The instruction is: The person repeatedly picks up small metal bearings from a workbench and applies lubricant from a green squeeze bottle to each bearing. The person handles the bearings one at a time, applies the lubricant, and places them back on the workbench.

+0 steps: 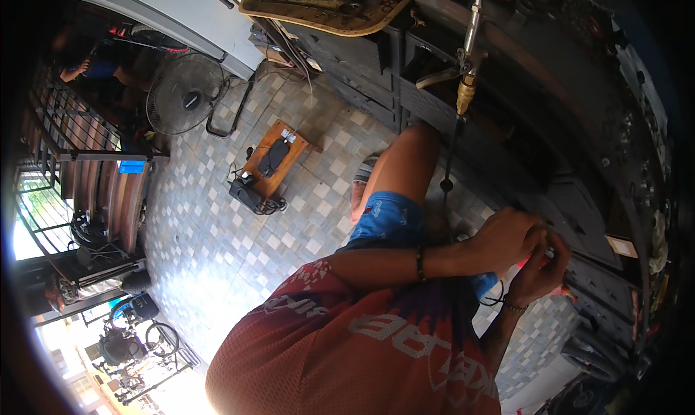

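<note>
- Underfoot lay one tiled floor [326,161].
- One fan [190,98] stood at ten o'clock.
- Left hand [504,236] and right hand [541,274] were together near three o'clock, grip unclear.

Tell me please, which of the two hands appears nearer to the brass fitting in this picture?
The left hand: it appears higher in the picture, closer to the brass fitting. The right hand appears lower and farther to the right.
</note>
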{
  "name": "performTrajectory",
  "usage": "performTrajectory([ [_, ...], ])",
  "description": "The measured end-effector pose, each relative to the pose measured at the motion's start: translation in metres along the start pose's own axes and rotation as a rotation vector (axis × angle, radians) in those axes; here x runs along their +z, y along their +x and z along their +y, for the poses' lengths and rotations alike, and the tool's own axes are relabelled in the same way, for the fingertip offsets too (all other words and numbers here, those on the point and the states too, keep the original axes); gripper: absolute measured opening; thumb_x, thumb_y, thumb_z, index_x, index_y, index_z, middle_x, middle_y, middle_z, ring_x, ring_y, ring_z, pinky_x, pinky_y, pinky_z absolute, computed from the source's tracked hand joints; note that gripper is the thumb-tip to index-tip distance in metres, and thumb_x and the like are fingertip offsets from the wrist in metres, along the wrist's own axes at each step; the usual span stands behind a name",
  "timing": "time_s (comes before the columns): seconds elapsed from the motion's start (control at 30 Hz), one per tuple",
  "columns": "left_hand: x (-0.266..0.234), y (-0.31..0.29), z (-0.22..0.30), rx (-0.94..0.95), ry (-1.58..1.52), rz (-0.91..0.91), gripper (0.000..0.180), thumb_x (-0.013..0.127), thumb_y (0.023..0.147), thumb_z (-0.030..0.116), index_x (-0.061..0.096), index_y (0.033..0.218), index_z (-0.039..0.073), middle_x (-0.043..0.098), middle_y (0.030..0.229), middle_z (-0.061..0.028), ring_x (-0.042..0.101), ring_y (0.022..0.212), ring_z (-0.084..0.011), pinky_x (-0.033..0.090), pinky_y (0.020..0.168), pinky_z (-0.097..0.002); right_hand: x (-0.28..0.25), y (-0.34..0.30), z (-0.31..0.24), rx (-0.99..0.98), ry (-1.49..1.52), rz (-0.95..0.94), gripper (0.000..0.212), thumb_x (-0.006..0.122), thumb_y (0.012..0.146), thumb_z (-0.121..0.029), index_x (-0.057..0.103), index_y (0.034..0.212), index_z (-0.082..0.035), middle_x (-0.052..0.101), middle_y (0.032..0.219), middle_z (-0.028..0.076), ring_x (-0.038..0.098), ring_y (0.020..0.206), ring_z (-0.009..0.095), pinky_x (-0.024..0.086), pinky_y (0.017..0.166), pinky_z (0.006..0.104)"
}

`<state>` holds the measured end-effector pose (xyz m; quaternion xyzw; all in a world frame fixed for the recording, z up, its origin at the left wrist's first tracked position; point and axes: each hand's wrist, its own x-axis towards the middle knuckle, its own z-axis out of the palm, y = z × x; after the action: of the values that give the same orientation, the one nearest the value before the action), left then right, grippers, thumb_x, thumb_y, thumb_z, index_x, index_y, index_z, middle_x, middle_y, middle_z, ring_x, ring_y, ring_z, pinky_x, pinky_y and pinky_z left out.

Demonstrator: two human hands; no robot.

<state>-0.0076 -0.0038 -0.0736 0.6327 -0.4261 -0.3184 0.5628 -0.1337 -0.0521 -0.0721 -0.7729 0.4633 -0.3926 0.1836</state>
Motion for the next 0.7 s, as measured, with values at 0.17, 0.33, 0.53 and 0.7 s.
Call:
performTrajectory([
  [0.17,0.002,0.002,-0.005,-0.015,-0.056,0.027,0.027,0.069,0.094,0.025,0.069,0.088,-0.001,0.068,0.077,-0.0228,0.069,0.075,-0.0424,0.054,0.064,-0.0463,0.002,-0.001,0.001,-0.012,0.022,0.018,0.014,0.069,0.093,-0.001,0.071,0.106,0.001,0.068,0.105,0.009,0.065,0.096,0.022,0.052,0.085,0.0354],
  [0.33,0.003,0.001,-0.008,-0.05,-0.126,0.006,0.027,0.07,0.093,0.026,0.069,0.089,-0.001,0.067,0.076,-0.0221,0.069,0.075,-0.0417,0.052,0.064,-0.0446,0.002,-0.007,0.002,-0.048,0.03,0.025,0.015,0.071,0.092,0.0,0.073,0.107,0.002,0.068,0.102,0.009,0.066,0.093,0.022,0.053,0.081,0.0348],
  [0.53,0.007,0.0,-0.014,-0.012,-0.113,0.01,0.027,0.071,0.091,0.025,0.068,0.088,-0.001,0.067,0.078,-0.0232,0.069,0.077,-0.043,0.052,0.065,-0.0465,0.002,-0.014,0.023,-0.089,-0.048,0.022,0.015,0.072,0.093,-0.001,0.073,0.108,0.001,0.068,0.101,0.01,0.065,0.089,0.022,0.053,0.078,0.0343],
  [0.7,0.008,0.003,-0.016,0.074,-0.001,-0.032,0.025,0.069,0.088,0.024,0.067,0.087,0.0,0.067,0.081,-0.0241,0.067,0.079,-0.0448,0.053,0.068,-0.0482,-0.004,-0.005,0.02,-0.062,0.01,0.014,0.013,0.07,0.095,-0.005,0.072,0.106,0.001,0.069,0.099,0.01,0.064,0.087,0.022,0.052,0.077,0.0341],
])
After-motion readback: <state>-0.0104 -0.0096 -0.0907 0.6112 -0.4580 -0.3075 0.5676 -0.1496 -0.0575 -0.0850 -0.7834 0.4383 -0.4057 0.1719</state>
